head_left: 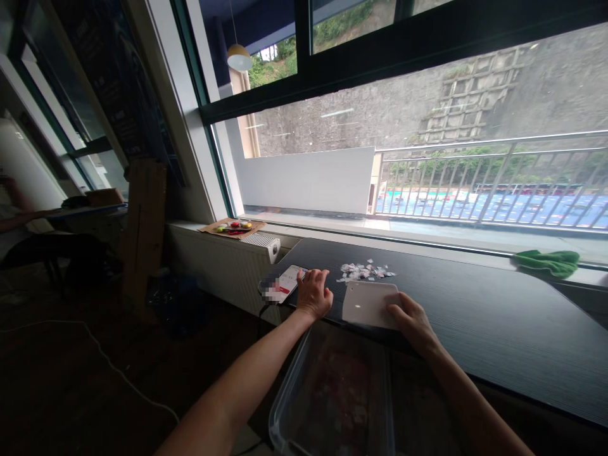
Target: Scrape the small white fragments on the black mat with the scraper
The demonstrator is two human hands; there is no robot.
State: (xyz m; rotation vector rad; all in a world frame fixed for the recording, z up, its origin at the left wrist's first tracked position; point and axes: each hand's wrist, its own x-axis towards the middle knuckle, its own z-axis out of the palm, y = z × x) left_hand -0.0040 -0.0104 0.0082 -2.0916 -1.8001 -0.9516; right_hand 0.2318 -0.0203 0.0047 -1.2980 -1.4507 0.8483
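Observation:
On the left end of the dark table (475,316), my left hand (314,293) hovers by or touches the right edge of a phone (287,285); its fingers are apart and hold nothing. The phone's screen is lit and partly blurred out. My right hand (412,316) grips the right edge of a flat white plastic scraper (370,303), thumb on top, near the table's front edge. Just beyond the scraper lies a loose pile of small whitish paper-like pieces (363,271). Below the edge, a clear plastic bin (285,405) contains reddish and pale bits, too dim to make out.
A green cloth (546,263) rests on the sill at the right. Left of the table, a radiator (213,266) carries a brown sheet (209,227) with colourful items. A cardboard piece (142,234) stands farther left. A white cable (118,370) crosses the floor. Another person's arm (23,218) shows at far left.

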